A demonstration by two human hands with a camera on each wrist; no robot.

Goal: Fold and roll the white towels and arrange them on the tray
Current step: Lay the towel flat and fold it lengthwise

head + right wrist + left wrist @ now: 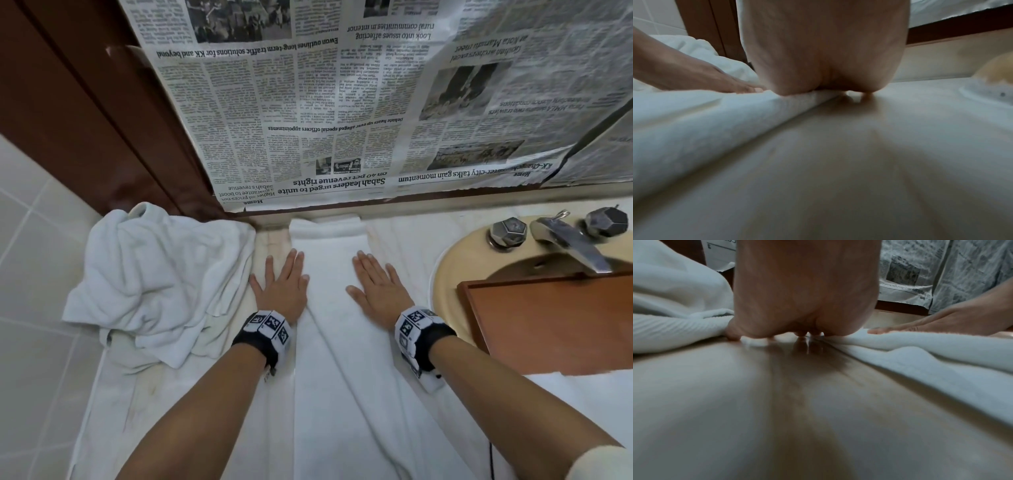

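Both forearms reaching in from the near edge, marker bands at the wrists. Left hand [281, 287] flat, fingers straight and slightly spread, pressing the left edge of the folded towel [329, 274]. Right hand [378, 290] flat likewise, fingers straight, on the towel's right side. Towel folded into a long narrow strip, running from the near edge of the counter [404, 246] to the back wall. Crumpled towel [157, 281] heaped just to the left. Wooden tray [555, 322] to the right, over the sink [455, 270]. Faucet [568, 243] behind. Newspaper [342, 102] on the wall above.
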